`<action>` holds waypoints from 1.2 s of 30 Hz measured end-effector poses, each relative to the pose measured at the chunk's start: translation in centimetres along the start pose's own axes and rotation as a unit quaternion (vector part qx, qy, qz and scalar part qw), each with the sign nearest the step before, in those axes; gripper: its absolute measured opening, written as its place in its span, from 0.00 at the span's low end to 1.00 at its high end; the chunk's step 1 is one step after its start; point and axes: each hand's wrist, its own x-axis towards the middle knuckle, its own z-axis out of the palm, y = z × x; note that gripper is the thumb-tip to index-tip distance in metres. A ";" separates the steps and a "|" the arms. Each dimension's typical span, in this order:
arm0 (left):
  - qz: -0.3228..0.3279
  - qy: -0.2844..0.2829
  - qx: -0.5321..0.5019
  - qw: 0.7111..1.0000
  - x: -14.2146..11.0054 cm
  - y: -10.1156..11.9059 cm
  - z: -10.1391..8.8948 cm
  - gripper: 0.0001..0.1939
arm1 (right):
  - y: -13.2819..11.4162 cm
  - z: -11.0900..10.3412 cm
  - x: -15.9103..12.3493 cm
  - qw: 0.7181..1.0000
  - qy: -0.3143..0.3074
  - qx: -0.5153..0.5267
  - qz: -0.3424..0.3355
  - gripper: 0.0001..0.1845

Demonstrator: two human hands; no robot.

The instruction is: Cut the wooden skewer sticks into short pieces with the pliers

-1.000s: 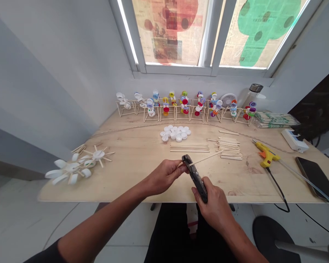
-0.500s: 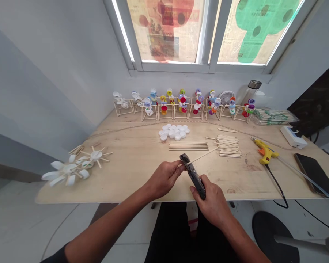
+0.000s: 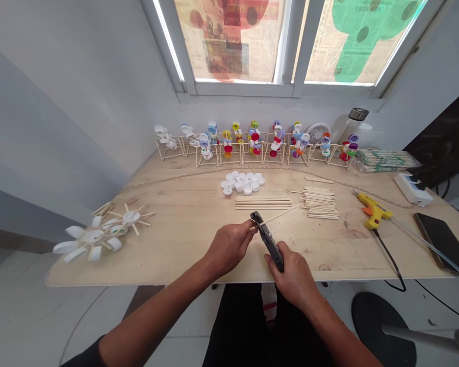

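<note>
While two bare hands worked just above the front edge of a pale plywood table [image 3: 183, 244], white walls [image 3: 69, 112] rose on the left and behind it, and a window [image 3: 290, 41] papered with newsprint and red and green shapes filled the wall ahead. White floor tiles [image 3: 23, 316] lay below.

One dark cutting tool [image 3: 270, 240] and one thin wooden stick [image 3: 281, 215] sat at the table's front middle. The left hand [image 3: 229, 248] had its fingers curled closely together, pinching the stick's near end just behind the tool's head. The stick crossed the tool's open-looking jaws, though how tightly they met it could not be told. The right hand [image 3: 294, 278] gripped the tool's handles, its fingers wrapped underneath and partly hidden.

Beyond the hands lay one heap of roughly twenty white bottle caps [image 3: 241, 183], one flat row of long sticks [image 3: 263, 203], and one stack of shorter sticks [image 3: 319, 203]. About nine stick-framed cap models [image 3: 252, 142] stood along the back. Two white cap pinwheels [image 3: 94, 237] lay at the left. To the right were one yellow glue gun [image 3: 374, 214], one power strip [image 3: 412, 189], and one phone [image 3: 438, 239].
</note>
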 end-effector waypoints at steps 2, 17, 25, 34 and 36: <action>-0.006 0.001 0.031 1.000 0.1 0.0 0.2 0.13 | 0.0 0.0 0.1 1.000 -0.001 0.001 0.006 0.09; -0.025 0.020 0.212 0.977 -0.7 0.3 1.2 0.10 | 0.0 0.0 0.1 1.000 -0.010 -0.001 0.014 0.07; -0.031 0.028 0.232 0.972 -1.1 0.3 1.4 0.11 | -0.4 -0.2 0.0 1.000 -0.014 -0.019 0.011 0.07; -0.054 0.017 0.273 0.960 -1.9 0.8 0.5 0.11 | -0.5 0.1 0.0 0.998 -0.009 -0.062 0.012 0.07; -0.071 0.024 0.239 0.968 -2.0 0.8 0.0 0.11 | -0.4 0.0 0.1 0.999 -0.010 -0.052 0.014 0.07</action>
